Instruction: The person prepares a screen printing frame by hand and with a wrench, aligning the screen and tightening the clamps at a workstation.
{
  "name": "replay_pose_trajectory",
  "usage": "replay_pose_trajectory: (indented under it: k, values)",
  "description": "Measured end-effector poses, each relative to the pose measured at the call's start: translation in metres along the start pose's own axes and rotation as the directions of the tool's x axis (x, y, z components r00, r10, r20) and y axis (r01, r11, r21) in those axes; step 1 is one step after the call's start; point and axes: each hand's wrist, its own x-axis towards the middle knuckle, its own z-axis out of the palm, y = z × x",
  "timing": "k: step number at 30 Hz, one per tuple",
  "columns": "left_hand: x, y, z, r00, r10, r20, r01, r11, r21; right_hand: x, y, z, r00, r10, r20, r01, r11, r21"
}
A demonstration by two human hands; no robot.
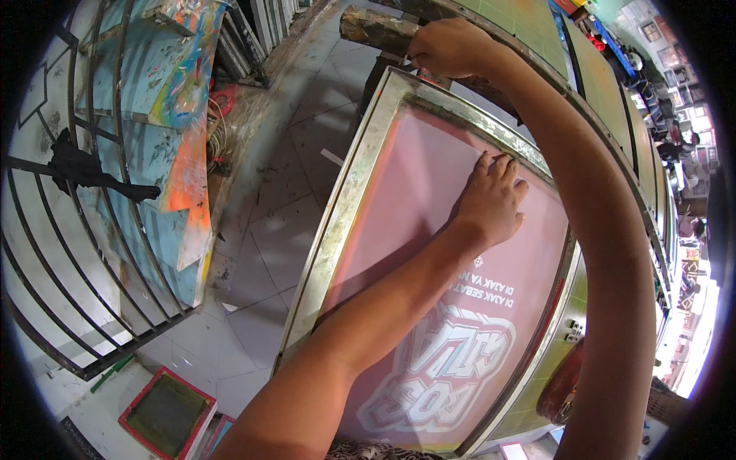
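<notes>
A large screen-printing frame point(337, 199) with metal bars lies at a slant before me. Its pinkish mesh point(383, 207) carries pale lettering that appears upside down from here. My left hand point(494, 198) rests on the mesh toward the far bar, palm down with its fingers stretched. Beyond the frame's far left corner, my right hand point(452, 49) is closed beside the end of a worn wooden beam point(379, 29). The fingers curl down out of sight, so whatever they grip is hidden; a bit of red shows below them.
Greenish printing boards point(529, 31) run along the far and right side. Paint-splashed blue boards point(149, 115) stand at left behind a metal grille point(69, 253) with a black cloth point(96, 170) on it. A small red-framed screen point(207, 414) sits at lower left, above the tiled floor point(257, 253).
</notes>
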Motion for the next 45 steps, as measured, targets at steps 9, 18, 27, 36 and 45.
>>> replay_pose_trajectory:
  k: [9, 18, 27, 36, 45]
  values:
    - [-0.001, 0.000, 0.001, 0.999, -0.001, 0.033, 0.002, 1.000, -0.019, -0.006, 0.000, 0.002, 0.996, 0.019, -0.087, -0.010, 0.995, 0.095]
    - [-0.008, 0.003, 0.006, 1.000, 0.005, -0.030, -0.006, 1.000, -0.003, -0.017, 0.007, 0.036, 0.993, 0.015, -0.118, 0.026, 0.941, 0.338]
    - [-0.002, -0.001, 0.002, 0.997, 0.002, -0.072, -0.007, 0.998, -0.066, -0.033, 0.007, 0.089, 0.958, 0.235, -0.165, -0.014, 0.612, 0.791]
    - [-0.003, 0.001, -0.001, 0.994, -0.027, 0.102, 0.016, 0.994, 0.104, -0.090, -0.034, 0.023, 0.807, 0.491, -0.328, -0.232, 0.775, 0.588]
    - [0.004, 0.011, 0.002, 0.918, -0.183, 0.351, 0.256, 0.951, -0.173, -0.190, -0.075, 0.030, 0.961, 0.274, -0.047, -0.202, 0.803, 0.561]
